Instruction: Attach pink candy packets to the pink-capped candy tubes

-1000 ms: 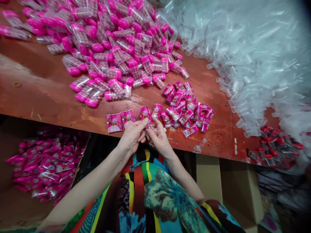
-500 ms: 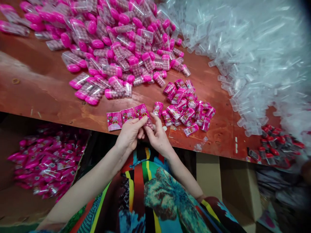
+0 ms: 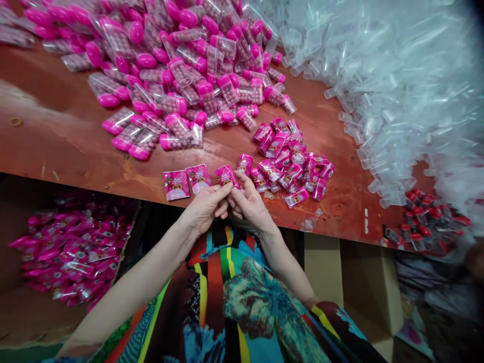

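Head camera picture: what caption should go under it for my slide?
Both hands, left hand and right hand, pinch one pink packet at the table edge, beside heaps of pink-capped tubes.

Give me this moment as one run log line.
left hand: holds pink label | right hand: holds same label | two labels lie left, table edge

Bright, even overhead light fills the scene. Glare whitens the clear plastic heap [image 3: 397,91] at far right. The corners darken and bend with lens distortion; the near left box [image 3: 64,252] lies dim, slightly blurred.
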### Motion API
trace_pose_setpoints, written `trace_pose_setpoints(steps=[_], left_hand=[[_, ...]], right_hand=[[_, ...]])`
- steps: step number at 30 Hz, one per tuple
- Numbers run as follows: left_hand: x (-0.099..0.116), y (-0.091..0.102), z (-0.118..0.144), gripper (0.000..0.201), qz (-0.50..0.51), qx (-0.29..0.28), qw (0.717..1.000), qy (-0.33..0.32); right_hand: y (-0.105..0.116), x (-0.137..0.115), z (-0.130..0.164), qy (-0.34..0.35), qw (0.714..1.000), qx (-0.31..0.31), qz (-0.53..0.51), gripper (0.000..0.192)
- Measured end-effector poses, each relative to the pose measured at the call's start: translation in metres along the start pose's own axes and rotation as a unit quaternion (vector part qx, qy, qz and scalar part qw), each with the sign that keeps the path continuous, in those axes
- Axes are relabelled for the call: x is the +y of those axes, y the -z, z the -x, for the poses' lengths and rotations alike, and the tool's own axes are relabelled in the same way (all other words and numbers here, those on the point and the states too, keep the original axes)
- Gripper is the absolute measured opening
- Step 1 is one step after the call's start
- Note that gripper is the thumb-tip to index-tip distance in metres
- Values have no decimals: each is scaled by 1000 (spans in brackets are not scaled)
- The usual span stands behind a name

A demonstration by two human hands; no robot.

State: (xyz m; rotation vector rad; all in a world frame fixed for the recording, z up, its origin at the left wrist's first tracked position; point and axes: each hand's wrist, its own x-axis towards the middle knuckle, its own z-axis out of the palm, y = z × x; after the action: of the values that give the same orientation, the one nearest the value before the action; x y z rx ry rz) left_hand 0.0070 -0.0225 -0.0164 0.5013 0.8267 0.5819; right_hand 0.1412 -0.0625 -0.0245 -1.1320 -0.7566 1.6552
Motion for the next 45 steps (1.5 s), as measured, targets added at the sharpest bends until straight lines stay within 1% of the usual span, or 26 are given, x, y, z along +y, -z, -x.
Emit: trace_pose_setpoints(steps=[6,10,17,23,25,27,29,30,31,32,33,34,35,36,37,38,39,40,41,42,43,45], left_hand=[[-2,-4,0,42,-18,15,1000,-14],[-9,-6,1,41,-27,7,999,-27],[-18,-9,1,43,-27,-25,999,-24],[-21,-10,1,44,-20,-29,999,-30],[-22,-12,1,44,-12,-27,999,-26],[-21,-14,3,42,-6,-33,999,-17],[-19,-16,8,37,-13,-29,999,-11],[-17,-15,11,36,-25,-18,999,-13],[-14,-13,15,36,-43,-3,999,-20],[-10,-9,20,36,-65,18,997,-33],[-6,-4,24,34,-89,41,994,-51],[-1,2,29,32,-114,66,989,-71],[4,9,32,30,-137,97,981,-96],[8,16,35,28,-161,134,970,-124],[12,22,37,25,-184,173,955,-154],[16,28,38,22,-207,210,937,-185],[18,33,38,20,-230,242,918,-215],[19,37,37,18,-256,264,898,-242],[20,40,37,17,-285,275,880,-263],[19,43,36,17,-314,275,865,-278],[17,45,35,17,-342,269,853,-288],[12,48,34,18,-385,249,838,-297]], right_hand=[[5,2,3,-3,1000,-7,11,63],[9,6,3,-2,1000,-3,16,64],[18,11,5,13,1000,12,-25,64],[15,18,5,12,998,43,-37,63],[13,16,6,5,998,50,-31,63],[14,8,9,7,998,60,-8,60],[21,-8,13,39,994,93,41,57],[27,-17,15,67,987,124,77,57],[34,-26,17,102,973,170,119,59],[40,-34,18,139,948,227,173,63],[45,-41,19,172,912,288,238,67],[48,-45,18,198,867,340,306,70],[48,-47,16,216,824,373,369,69],[44,-46,12,227,792,378,422,64],[36,-42,7,235,777,355,463,56],[26,-36,0,239,778,308,493,46],[13,-29,-8,242,787,242,513,37],[-1,-21,-16,246,790,177,533,34],[-14,-14,-25,233,785,131,558,33],[-25,-7,-33,211,775,106,586,33],[-34,-1,-40,189,759,90,617,33],[-45,9,-49,151,718,84,674,35]])
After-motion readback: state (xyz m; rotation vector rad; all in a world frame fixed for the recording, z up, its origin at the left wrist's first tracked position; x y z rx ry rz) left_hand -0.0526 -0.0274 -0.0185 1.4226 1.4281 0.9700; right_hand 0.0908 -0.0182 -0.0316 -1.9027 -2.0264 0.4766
